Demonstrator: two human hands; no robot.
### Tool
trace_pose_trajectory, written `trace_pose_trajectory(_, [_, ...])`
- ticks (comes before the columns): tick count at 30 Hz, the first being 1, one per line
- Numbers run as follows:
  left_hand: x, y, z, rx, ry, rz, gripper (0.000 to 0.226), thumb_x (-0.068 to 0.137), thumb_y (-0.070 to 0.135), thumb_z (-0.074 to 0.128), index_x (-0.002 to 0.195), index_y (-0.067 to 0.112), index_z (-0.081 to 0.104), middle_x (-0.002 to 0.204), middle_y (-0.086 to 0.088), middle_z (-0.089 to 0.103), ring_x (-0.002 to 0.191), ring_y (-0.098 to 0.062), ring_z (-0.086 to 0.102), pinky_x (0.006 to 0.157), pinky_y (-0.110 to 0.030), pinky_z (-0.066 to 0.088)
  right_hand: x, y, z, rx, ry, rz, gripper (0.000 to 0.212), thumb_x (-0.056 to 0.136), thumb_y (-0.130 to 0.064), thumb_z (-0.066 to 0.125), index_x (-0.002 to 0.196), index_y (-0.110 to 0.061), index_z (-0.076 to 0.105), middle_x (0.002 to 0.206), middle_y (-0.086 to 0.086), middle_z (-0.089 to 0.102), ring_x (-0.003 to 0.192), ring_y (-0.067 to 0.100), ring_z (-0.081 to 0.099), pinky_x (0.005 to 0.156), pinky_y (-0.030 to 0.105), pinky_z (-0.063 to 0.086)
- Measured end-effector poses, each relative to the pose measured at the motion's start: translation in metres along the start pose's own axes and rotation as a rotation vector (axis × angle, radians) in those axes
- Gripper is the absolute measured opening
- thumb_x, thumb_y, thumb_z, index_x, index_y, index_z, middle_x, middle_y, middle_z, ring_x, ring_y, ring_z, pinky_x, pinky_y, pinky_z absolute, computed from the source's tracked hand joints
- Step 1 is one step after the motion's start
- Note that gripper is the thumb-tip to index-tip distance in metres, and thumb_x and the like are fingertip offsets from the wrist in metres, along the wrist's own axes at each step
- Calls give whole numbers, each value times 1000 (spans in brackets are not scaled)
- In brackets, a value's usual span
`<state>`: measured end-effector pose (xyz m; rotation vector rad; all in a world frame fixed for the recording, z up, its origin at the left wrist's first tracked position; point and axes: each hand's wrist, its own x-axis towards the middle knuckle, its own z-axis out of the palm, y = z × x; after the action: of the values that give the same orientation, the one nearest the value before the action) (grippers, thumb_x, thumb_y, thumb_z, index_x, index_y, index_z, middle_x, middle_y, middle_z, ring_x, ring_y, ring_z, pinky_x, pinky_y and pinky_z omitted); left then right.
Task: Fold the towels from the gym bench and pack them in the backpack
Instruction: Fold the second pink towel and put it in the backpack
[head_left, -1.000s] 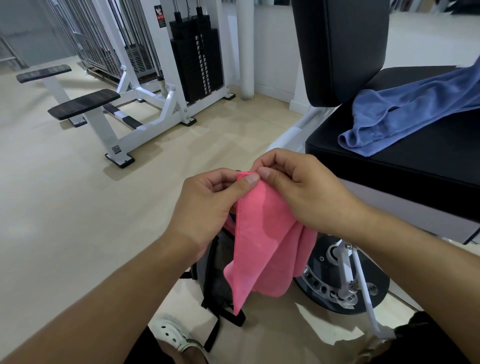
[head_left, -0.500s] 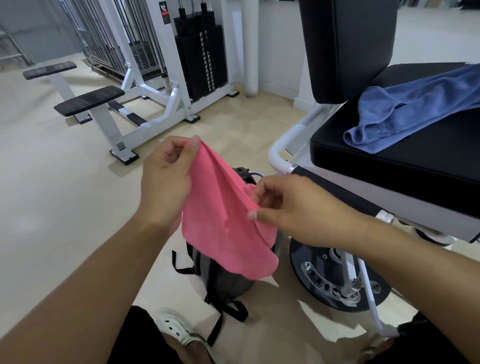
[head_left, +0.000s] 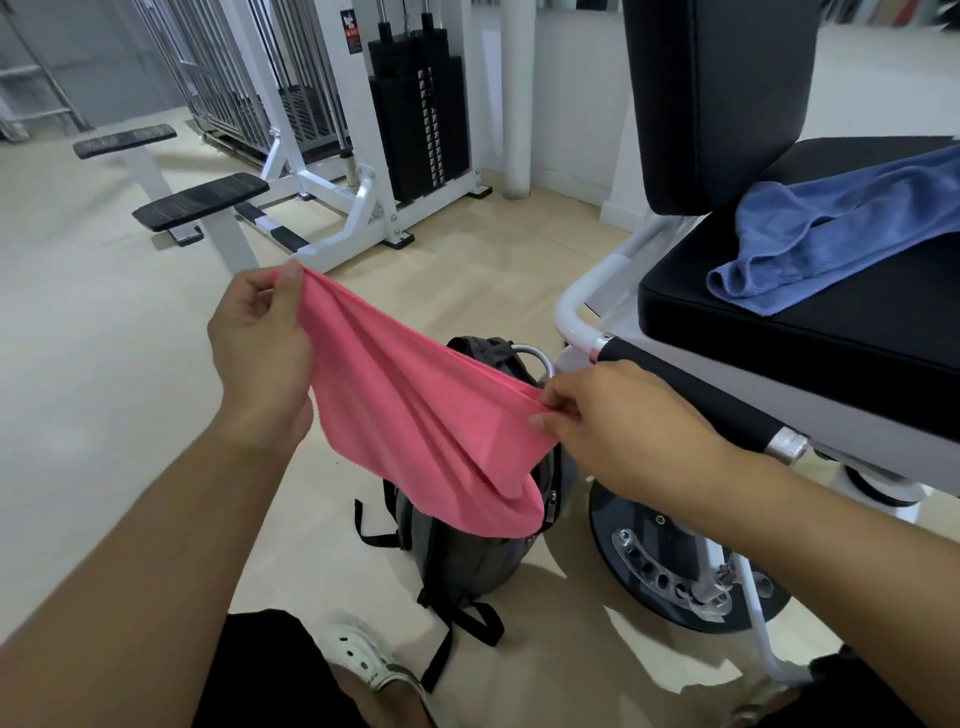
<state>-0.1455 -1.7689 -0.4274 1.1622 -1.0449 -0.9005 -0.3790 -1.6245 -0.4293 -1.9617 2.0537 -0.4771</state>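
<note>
A pink towel (head_left: 415, 410) hangs stretched between my hands above the floor. My left hand (head_left: 260, 343) pinches its upper left corner, raised higher. My right hand (head_left: 618, 421) pinches the opposite corner, lower and to the right. The cloth sags in folds between them. Below it a dark grey backpack (head_left: 462, 556) stands upright on the floor, its top partly hidden by the towel. A blue towel (head_left: 831, 228) lies crumpled on the black seat of the gym bench (head_left: 810, 353) at the right.
The bench's padded backrest (head_left: 717, 98) rises at the top right, its white frame and round base plate (head_left: 670, 566) right of the backpack. A white weight-stack machine (head_left: 415, 114) with footplates stands at the back left. My foot in a white clog (head_left: 363, 654) is near the bottom.
My hands were together on one towel corner. They have since moved apart, the left up and leftward, the right down and rightward, spreading the pink towel out.
</note>
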Motion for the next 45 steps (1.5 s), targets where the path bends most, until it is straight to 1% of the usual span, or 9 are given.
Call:
trace_pose_trajectory(6, [6, -3, -11, -5, 67, 35, 17, 97, 41, 64, 82, 33, 64, 76, 14, 57, 70, -3, 52, 74, -25, 42, 2, -6, -14, -19, 161, -91, 15, 95, -39, 67, 96, -32, 80, 102, -13, 53, 93, 7, 49, 71, 18, 37])
trace_pose_trajectory(9, [5, -2, -12, -9, 63, 74, 16, 96, 41, 64, 82, 34, 64, 74, 16, 57, 71, -4, 51, 75, -26, 41, 2, -5, -16, -1, 91, -18, 18, 89, -41, 74, 77, -28, 71, 99, -16, 60, 88, 7, 55, 64, 7, 32])
trace_pose_trajectory(17, [1, 4, -7, -65, -3, 133, 14, 100, 30, 63, 86, 29, 65, 71, 19, 61, 72, 0, 54, 75, -22, 43, 2, -3, -18, 274, -61, 66, 29, 73, -28, 89, 68, -18, 62, 62, -3, 67, 48, 2, 50, 47, 16, 40])
trace_pose_trajectory(22, [-2, 6, -8, -76, -15, 179, 15, 101, 27, 62, 87, 30, 65, 70, 23, 64, 73, 2, 56, 76, -21, 43, 3, -2, -24, 325, -167, 70, 28, 77, -32, 87, 97, -33, 68, 69, -8, 71, 52, -1, 59, 55, 19, 43])
trace_pose_trajectory(26, [-5, 9, -6, -62, -41, 238, 14, 102, 26, 61, 89, 31, 64, 74, 25, 66, 77, 4, 58, 82, -22, 45, 1, -2, -20, 425, -285, 68, 20, 78, -31, 87, 80, -17, 73, 67, -1, 69, 56, 5, 58, 62, 32, 54])
trace_pose_trajectory(30, [-2, 4, -7, -52, -37, 221, 14, 101, 27, 62, 88, 30, 64, 72, 22, 65, 75, 2, 57, 79, -22, 45, -2, -5, -22, 660, -425, 67, 27, 76, -15, 88, 73, -6, 62, 68, 5, 63, 57, 10, 58, 60, 25, 52])
trace_pose_trajectory(35, [2, 1, -9, -67, 0, 185, 14, 100, 32, 63, 86, 30, 65, 74, 16, 61, 73, -3, 54, 77, -26, 43, 2, -6, -19, 851, -298, 64, 54, 79, -13, 85, 59, -17, 35, 60, 6, 36, 53, 13, 45, 54, 25, 45])
trace_pose_trajectory(41, [2, 2, -10, -66, 16, 180, 15, 100, 31, 62, 85, 30, 64, 72, 17, 59, 71, -2, 53, 75, -24, 42, 2, 0, -21, 413, -132, -167, 39, 85, -25, 81, 115, -36, 58, 75, -26, 58, 61, 0, 53, 58, 14, 41])
trace_pose_trajectory(45, [2, 1, -10, -57, 13, 171, 14, 99, 34, 63, 85, 31, 65, 74, 14, 60, 73, -6, 53, 76, -28, 43, -1, -5, -18, 328, -132, -228, 42, 89, -26, 77, 123, -45, 61, 89, -30, 59, 81, -2, 58, 67, 15, 44])
